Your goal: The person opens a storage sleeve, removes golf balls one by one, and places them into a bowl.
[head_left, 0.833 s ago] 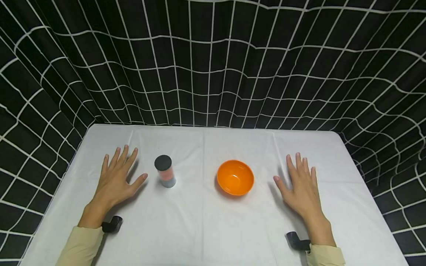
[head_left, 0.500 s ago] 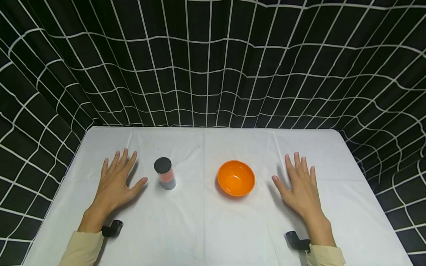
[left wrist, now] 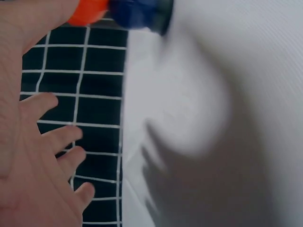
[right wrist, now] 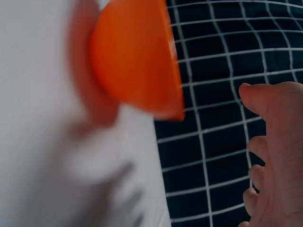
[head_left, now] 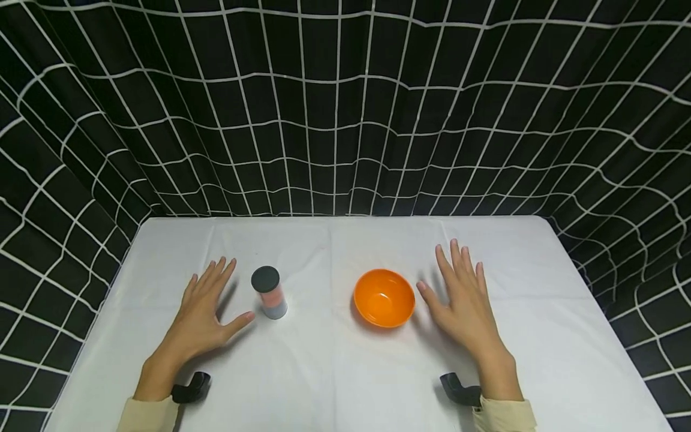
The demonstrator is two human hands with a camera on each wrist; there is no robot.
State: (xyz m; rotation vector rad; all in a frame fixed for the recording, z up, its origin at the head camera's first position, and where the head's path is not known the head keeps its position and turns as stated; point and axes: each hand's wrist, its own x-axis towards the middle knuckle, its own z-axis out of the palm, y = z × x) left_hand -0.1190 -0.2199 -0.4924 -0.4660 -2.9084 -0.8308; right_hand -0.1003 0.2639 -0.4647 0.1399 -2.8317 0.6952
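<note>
orange bowl point(head_left: 384, 298): sits on surface point(head_left: 318, 384) near right hand point(head_left: 464, 306); likely light, stiff, slick; pinch rim | lidded container point(head_left: 271, 295): stands near left hand point(head_left: 198, 324); probably rigid; wrap sides | both hands: fingers apart, empty

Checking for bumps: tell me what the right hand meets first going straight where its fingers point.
The right hand would probably meet the netted curtain beyond the far edge of the table; the orange bowl lies left of that line, though depth is unclear.
</note>
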